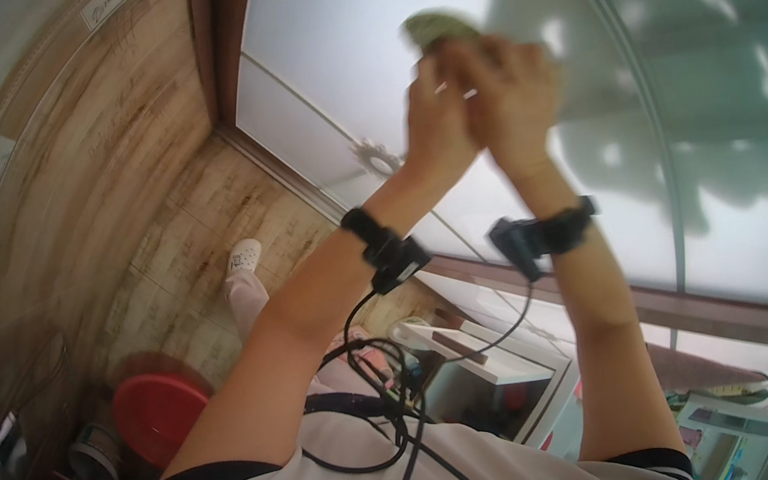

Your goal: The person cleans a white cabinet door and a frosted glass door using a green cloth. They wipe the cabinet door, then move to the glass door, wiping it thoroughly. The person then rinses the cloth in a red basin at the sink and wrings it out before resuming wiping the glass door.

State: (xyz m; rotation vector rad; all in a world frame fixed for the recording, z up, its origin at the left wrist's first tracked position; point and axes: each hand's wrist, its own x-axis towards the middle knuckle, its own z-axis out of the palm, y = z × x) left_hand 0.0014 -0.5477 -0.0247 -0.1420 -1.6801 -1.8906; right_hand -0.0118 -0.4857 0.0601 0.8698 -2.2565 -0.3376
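Note:
Both of my hands are raised in front of a frosted glass panel. A small green item, blurred and of a kind I cannot make out, sticks up from between the fingers. My left hand and my right hand meet at its lower edge, and which fingers grip it is too blurred to tell. Each wrist wears a black strap with a small device, cabled down to my waist. Beside my left wrist, a grey gear-shaped ornament shows at the panel.
A red basin and a round metal container stand at lower left. An open white drawer juts out near my waist. Wood-patterned wall rises at left. A white appliance is at lower right.

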